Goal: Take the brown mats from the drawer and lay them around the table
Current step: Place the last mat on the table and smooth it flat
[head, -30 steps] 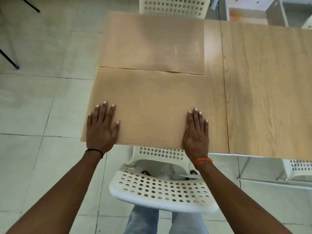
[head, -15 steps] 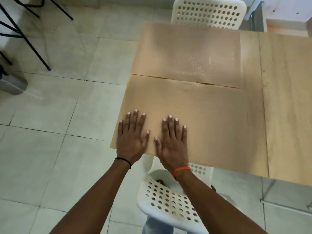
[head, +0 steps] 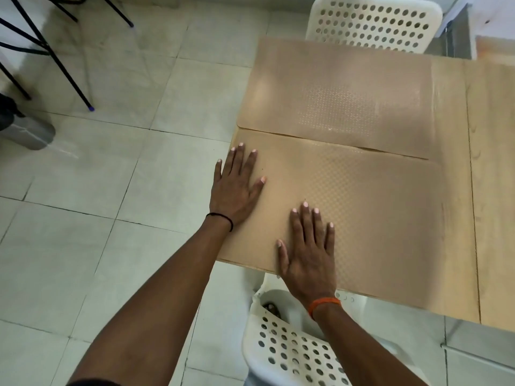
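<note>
Two brown mats lie side by side on the wooden table. The near mat covers the table's near left corner; the far mat lies just beyond it, their edges meeting. My left hand rests flat, fingers spread, on the near mat's left edge. My right hand presses flat on the same mat near its front edge. Neither hand grips anything. No drawer is in view.
A white perforated chair stands under my arms at the table's near side. Another white chair sits at the far side. Black metal legs and a grey object stand on the tiled floor at left.
My right hand slid left along the near mat from its right part toward my left hand. My left hand moved up along the mat's left edge. The view shifted left.
</note>
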